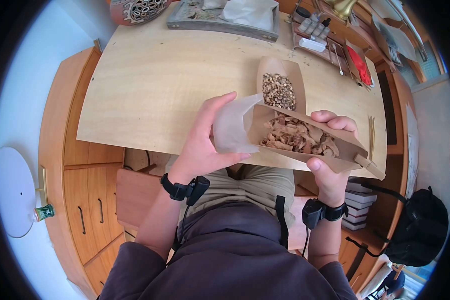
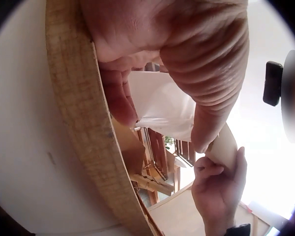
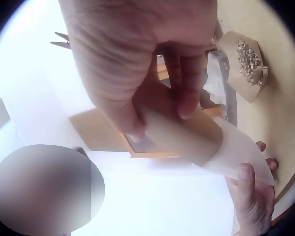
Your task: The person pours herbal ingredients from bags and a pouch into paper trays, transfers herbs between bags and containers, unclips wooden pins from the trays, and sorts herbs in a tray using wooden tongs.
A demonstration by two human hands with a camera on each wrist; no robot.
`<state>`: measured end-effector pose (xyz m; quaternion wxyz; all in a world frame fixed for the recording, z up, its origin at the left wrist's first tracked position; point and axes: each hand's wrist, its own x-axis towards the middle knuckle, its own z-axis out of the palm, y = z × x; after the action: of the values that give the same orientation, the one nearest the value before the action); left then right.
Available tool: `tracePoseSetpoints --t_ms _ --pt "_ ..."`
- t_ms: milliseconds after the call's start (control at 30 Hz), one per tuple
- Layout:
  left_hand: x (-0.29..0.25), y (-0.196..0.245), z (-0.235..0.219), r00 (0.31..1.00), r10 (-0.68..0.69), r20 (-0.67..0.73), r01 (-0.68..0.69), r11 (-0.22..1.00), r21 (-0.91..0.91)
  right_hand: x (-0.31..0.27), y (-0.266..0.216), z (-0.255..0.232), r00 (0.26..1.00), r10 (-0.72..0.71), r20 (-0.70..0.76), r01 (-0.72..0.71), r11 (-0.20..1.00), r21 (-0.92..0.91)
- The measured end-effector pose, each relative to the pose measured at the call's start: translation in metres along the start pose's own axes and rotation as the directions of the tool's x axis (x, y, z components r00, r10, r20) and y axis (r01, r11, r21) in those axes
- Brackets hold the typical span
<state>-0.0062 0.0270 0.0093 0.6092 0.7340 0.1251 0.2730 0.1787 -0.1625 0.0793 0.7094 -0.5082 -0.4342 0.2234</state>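
Note:
My left hand (image 1: pixel 200 142) grips a whitish translucent paper bag (image 1: pixel 230 127), fingers on its far side and thumb along the near side. In my right hand (image 1: pixel 332 182) is a folded brown paper tray (image 1: pixel 258 131), held between thumb and fingers across its sides. Dried brown curled slices (image 1: pixel 297 137) fill much of it. A wooden clothespin (image 1: pixel 369 165) clips its right end. The tray's left end lies at the bag's mouth; the right wrist view shows the bag (image 3: pixel 238 155) overlapping that end. Behind stands a second paper tray (image 1: pixel 271 65) holding small chopped bits (image 1: pixel 279 92).
At the back of the table (image 1: pixel 150 90) lie a grey-framed tray (image 1: pixel 195 22) with white paper (image 1: pixel 250 15) and an openwork clay vessel (image 1: pixel 140 10). Small bottles (image 1: pixel 315 27) and a red item (image 1: pixel 359 65) stand back right. Wooden tongs (image 1: pixel 371 132) lie near the right edge.

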Motion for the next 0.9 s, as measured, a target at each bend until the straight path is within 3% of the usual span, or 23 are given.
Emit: tracePoseSetpoints --t_ms 133,233,567,667,733,900 --pt "0.001 -0.002 -0.001 0.996 0.086 0.023 -0.088 0.993 0.082 0.008 -0.007 0.005 0.994 -0.022 0.106 0.029 0.998 -0.062" --pt "0.0 -0.002 -0.001 0.998 0.059 0.029 -0.06 0.997 0.048 0.016 -0.012 0.006 0.989 -0.023 0.149 0.039 0.994 -0.106" --pt "0.001 -0.003 -0.002 0.996 0.082 0.036 -0.083 0.996 0.032 0.03 -0.027 0.013 0.991 0.072 0.115 -0.057 0.99 -0.129" --pt "0.0 -0.004 0.002 0.995 0.094 -0.039 -0.096 0.995 -0.034 0.034 -0.03 0.015 0.991 0.085 0.102 -0.066 0.982 -0.175" --pt "-0.001 -0.001 0.003 0.999 0.01 -0.041 -0.017 0.984 -0.175 0.04 -0.03 0.015 0.991 0.002 0.132 0.024 0.98 -0.196" --pt "-0.001 -0.002 0.002 0.999 0.001 -0.04 -0.011 0.974 -0.227 0.044 -0.039 0.016 0.989 0.021 0.149 0.014 0.973 -0.232"
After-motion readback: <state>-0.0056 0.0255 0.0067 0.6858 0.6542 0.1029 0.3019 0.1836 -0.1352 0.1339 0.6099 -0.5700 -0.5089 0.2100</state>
